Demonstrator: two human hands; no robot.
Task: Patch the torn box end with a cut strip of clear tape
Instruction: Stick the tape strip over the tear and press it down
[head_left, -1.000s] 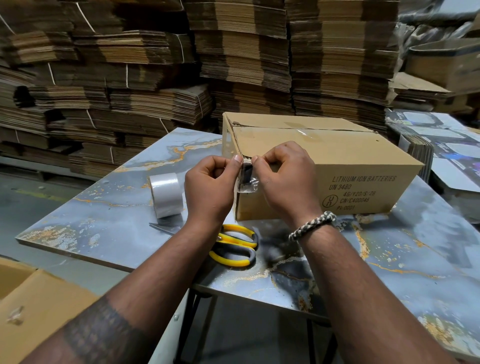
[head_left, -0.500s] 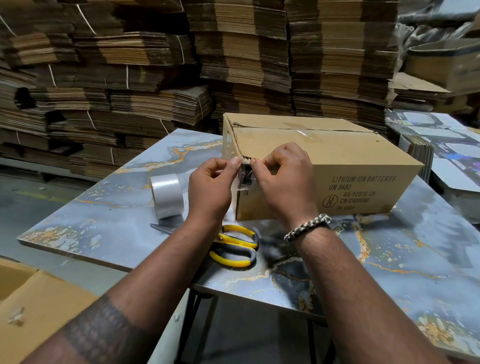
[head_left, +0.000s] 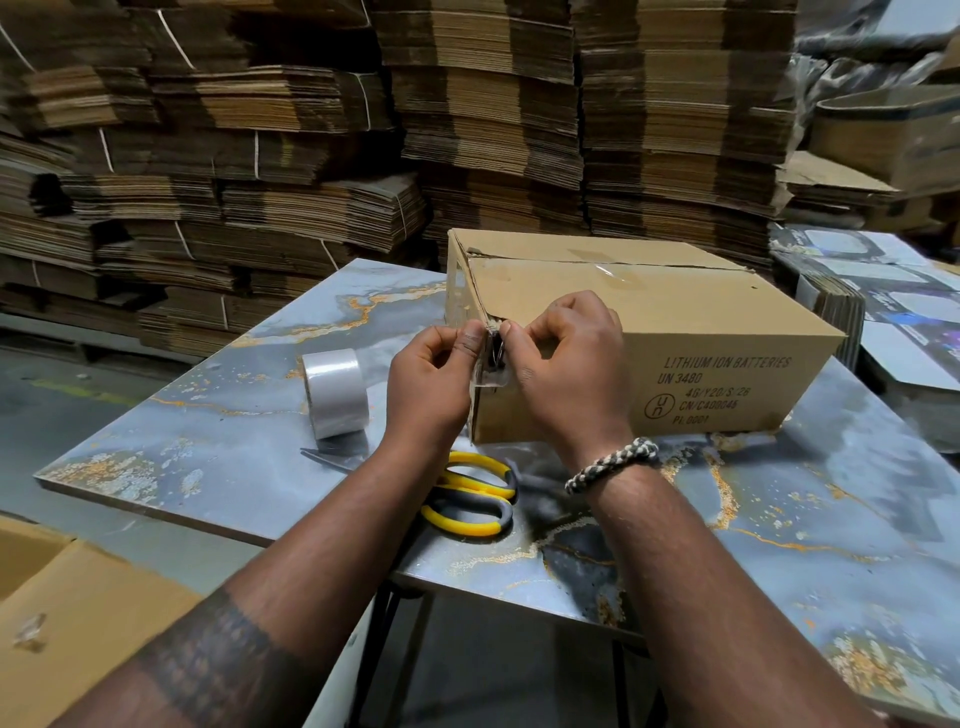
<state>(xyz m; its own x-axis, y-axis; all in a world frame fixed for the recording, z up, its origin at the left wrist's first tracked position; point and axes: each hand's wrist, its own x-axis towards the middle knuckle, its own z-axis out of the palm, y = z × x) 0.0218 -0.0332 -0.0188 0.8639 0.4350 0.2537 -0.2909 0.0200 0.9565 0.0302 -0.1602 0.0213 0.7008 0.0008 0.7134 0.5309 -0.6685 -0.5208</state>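
Both hands meet at the near corner of the cardboard box (head_left: 649, 332), where the end is torn: the left hand (head_left: 431, 384) and the right hand (head_left: 566, 364) each pinch one side of the clear tape strip (head_left: 491, 376) with thumb and forefinger, so it stays stretched over the dark gap. It seems the lower edge already touches the cardboard, but glare makes this uncertain. On the worktop (head_left: 208, 431) the tape roll (head_left: 335, 392) and the scissors (head_left: 470, 499) lie just beside the hands, probably for easy reach.
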